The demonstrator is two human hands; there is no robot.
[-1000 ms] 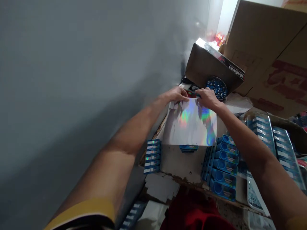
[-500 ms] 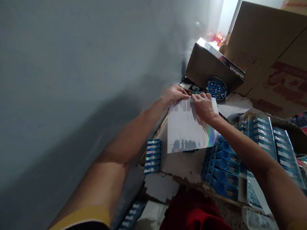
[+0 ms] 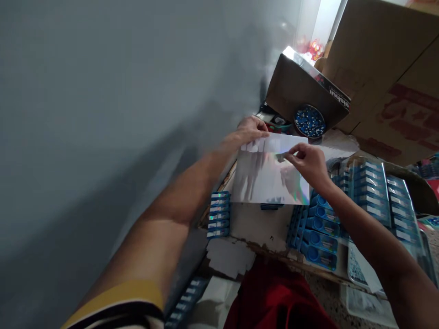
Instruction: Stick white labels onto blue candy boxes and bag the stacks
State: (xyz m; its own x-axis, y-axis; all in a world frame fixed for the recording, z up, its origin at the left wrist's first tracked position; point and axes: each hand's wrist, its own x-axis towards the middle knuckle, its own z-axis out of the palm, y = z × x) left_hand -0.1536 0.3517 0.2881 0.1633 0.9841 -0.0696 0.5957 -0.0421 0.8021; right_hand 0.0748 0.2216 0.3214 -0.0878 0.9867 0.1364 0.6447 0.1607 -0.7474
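Note:
A shiny, rainbow-glinting sheet point(image 3: 257, 183) lies tilted over the worktable. My left hand point(image 3: 253, 129) is closed on its upper left edge, thumb on top. Over the sheet's right half, my right hand point(image 3: 308, 162) is closed in a pinch. Between its fingertips is a small, greyish strip point(image 3: 281, 157), too small to name surely. Below the sheet's lower edge, a small stack of blue pieces point(image 3: 272, 206) shows partly. A row of blue plastic cases point(image 3: 218, 214) with shiny labels stands left of the sheet.
More blue cases point(image 3: 320, 237) are lined up at the right. Behind stand a dark box point(image 3: 302, 87) and a round dish of blue-and-silver bits point(image 3: 309, 121). Large cardboard cartons point(image 3: 387, 68) rise at the back right. A grey wall point(image 3: 103, 91) fills the left.
My right hand has moved from the sheet's top edge, right and down over the sheet, with a small strip in its pinch. My left hand stays at the upper left edge.

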